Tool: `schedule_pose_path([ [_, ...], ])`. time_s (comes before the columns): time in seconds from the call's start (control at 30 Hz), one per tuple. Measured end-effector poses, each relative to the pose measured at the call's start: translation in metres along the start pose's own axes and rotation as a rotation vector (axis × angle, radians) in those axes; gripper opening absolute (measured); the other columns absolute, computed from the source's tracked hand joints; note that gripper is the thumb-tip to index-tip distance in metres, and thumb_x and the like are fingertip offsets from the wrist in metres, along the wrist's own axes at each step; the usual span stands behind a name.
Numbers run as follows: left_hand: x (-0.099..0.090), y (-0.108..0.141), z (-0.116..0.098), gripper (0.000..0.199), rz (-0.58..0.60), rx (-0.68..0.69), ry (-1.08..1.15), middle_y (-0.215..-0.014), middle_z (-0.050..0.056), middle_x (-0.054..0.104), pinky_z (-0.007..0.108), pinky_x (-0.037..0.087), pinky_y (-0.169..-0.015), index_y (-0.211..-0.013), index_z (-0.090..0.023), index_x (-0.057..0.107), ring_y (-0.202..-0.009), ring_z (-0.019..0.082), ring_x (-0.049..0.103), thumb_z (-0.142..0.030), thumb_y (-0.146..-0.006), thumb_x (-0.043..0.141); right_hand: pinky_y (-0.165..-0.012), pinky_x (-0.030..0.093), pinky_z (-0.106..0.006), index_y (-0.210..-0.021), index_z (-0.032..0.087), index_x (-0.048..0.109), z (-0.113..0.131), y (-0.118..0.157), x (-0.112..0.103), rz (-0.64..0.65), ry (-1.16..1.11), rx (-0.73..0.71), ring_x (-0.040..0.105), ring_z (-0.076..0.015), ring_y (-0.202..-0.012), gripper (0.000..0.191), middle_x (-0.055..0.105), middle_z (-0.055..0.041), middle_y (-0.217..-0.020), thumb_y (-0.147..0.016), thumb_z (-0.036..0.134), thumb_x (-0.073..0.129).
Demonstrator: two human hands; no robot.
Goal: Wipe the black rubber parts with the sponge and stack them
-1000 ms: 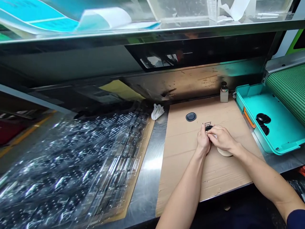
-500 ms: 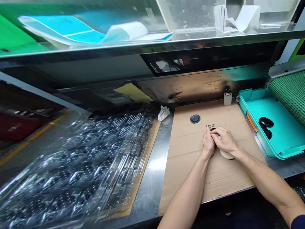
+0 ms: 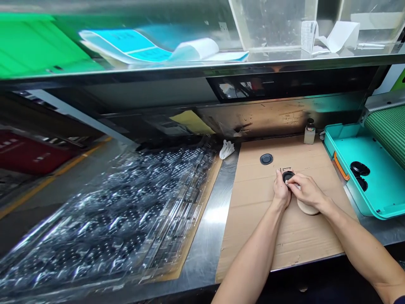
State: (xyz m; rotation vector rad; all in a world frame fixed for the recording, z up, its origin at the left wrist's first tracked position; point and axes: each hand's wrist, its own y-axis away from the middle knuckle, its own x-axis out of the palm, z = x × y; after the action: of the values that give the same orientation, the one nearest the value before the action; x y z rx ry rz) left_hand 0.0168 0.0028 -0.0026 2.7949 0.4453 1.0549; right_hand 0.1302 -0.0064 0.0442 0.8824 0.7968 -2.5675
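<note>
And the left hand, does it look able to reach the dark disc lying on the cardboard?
Probably yes: the dark disc lies just beyond the left hand, with nothing standing on the cardboard between them. However, this hand holds a black piece, so it may need freeing first.

Blue sheet (image 3: 126,41) on upper shelf (image 3: 272,64); folded white paper (image 3: 344,36) farther right.

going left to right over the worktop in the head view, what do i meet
Clear plastic packaging → crumpled white tissue → loose black disc → left hand → right hand → teal bin.
</note>
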Motion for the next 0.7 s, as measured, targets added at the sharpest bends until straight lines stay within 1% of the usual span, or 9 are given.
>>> schedule_pose_path([
  [0.13, 0.001, 0.005, 0.004, 0.06, 0.056, 0.111, -0.241, -0.079, 0.008, 0.072, 0.03, 0.051, -0.076, -0.079, -0.017, 0.073, -0.077, 0.019, 0.066, -0.07, -0.095, 0.047, -0.087, 0.051, -0.033, -0.098, 0.021, 0.07, 0.005, -0.004, 0.007, -0.208, 0.094, 0.061, 0.065, -0.0219, -0.096, 0.019, 0.07, -0.0093, -0.099, -0.097, 0.019, 0.051],
  [0.2, 0.001, 0.007, 0.004, 0.063, 0.083, 0.141, -0.374, -0.077, 0.008, 0.072, 0.029, 0.05, -0.073, -0.075, -0.018, 0.072, -0.075, 0.02, 0.065, -0.071, -0.095, 0.044, -0.087, 0.052, -0.033, -0.099, 0.021, 0.071, 0.01, -0.005, 0.007, -0.247, 0.053, 0.074, 0.066, -0.0217, -0.096, 0.02, 0.071, -0.0089, -0.098, -0.098, 0.022, 0.051],
  [0.27, 0.0, 0.007, 0.001, 0.068, 0.071, 0.135, -0.381, -0.078, 0.009, 0.072, 0.03, 0.051, -0.073, -0.075, -0.019, 0.071, -0.077, 0.02, 0.066, -0.073, -0.096, 0.037, -0.086, 0.053, -0.032, -0.099, 0.022, 0.073, 0.012, -0.006, 0.003, -0.177, -0.044, 0.061, 0.067, -0.0204, -0.095, 0.019, 0.072, -0.007, -0.098, -0.096, 0.021, 0.054],
  [0.37, 0.0, 0.004, -0.006, 0.077, 0.033, 0.085, -0.253, -0.081, 0.009, 0.073, 0.03, 0.053, -0.075, -0.08, -0.018, 0.072, -0.077, 0.02, 0.068, -0.078, -0.095, 0.027, -0.083, 0.053, -0.03, -0.097, 0.022, 0.074, 0.008, -0.004, -0.008, 0.031, -0.152, 0.004, 0.069, -0.0182, -0.092, 0.016, 0.074, -0.0042, -0.097, -0.093, 0.02, 0.059],
  [0.4, 0.0, 0.004, -0.008, 0.079, 0.031, 0.06, -0.217, -0.079, 0.008, 0.072, 0.03, 0.053, -0.072, -0.081, -0.017, 0.071, -0.074, 0.019, 0.067, -0.08, -0.094, 0.025, -0.082, 0.053, -0.029, -0.096, 0.022, 0.074, 0.004, -0.003, -0.011, 0.066, -0.14, -0.004, 0.069, -0.0179, -0.091, 0.015, 0.074, -0.0041, -0.096, -0.093, 0.02, 0.06],
  [0.43, 0.0, 0.003, -0.009, 0.08, 0.037, 0.034, -0.194, -0.075, 0.007, 0.07, 0.029, 0.052, -0.068, -0.082, -0.017, 0.071, -0.069, 0.018, 0.066, -0.082, -0.093, 0.024, -0.083, 0.052, -0.03, -0.096, 0.022, 0.074, 0.001, -0.003, -0.012, 0.061, -0.098, 0.002, 0.068, -0.0181, -0.09, 0.015, 0.074, -0.0044, -0.095, -0.093, 0.02, 0.06],
  [0.53, 0.002, 0.003, -0.009, 0.077, 0.065, 0.016, -0.186, -0.067, 0.004, 0.066, 0.027, 0.047, -0.059, -0.082, -0.017, 0.069, -0.059, 0.016, 0.06, -0.084, -0.09, 0.03, -0.087, 0.052, -0.033, -0.099, 0.021, 0.074, -0.004, -0.002, -0.008, -0.077, 0.062, 0.035, 0.067, -0.0203, -0.093, 0.018, 0.072, -0.0072, -0.096, -0.096, 0.02, 0.056],
  [0.63, 0.003, 0.004, -0.008, 0.069, 0.052, 0.085, -0.185, -0.074, 0.005, 0.069, 0.026, 0.049, -0.067, -0.079, -0.016, 0.069, -0.068, 0.015, 0.063, -0.079, -0.091, 0.041, -0.089, 0.051, -0.032, -0.104, 0.021, 0.072, -0.004, -0.002, 0.004, -0.104, 0.095, -0.001, 0.066, -0.0208, -0.099, 0.02, 0.071, -0.0084, -0.102, -0.098, 0.021, 0.053],
  [0.7, 0.003, 0.002, -0.012, 0.067, 0.029, 0.058, -0.131, -0.078, 0.007, 0.07, 0.026, 0.048, -0.065, -0.079, -0.015, 0.068, -0.07, 0.015, 0.062, -0.075, -0.093, 0.042, -0.089, 0.051, -0.032, -0.104, 0.02, 0.072, -0.008, -0.003, 0.007, -0.108, 0.131, 0.022, 0.065, -0.0211, -0.099, 0.02, 0.071, -0.0087, -0.102, -0.098, 0.021, 0.053],
])
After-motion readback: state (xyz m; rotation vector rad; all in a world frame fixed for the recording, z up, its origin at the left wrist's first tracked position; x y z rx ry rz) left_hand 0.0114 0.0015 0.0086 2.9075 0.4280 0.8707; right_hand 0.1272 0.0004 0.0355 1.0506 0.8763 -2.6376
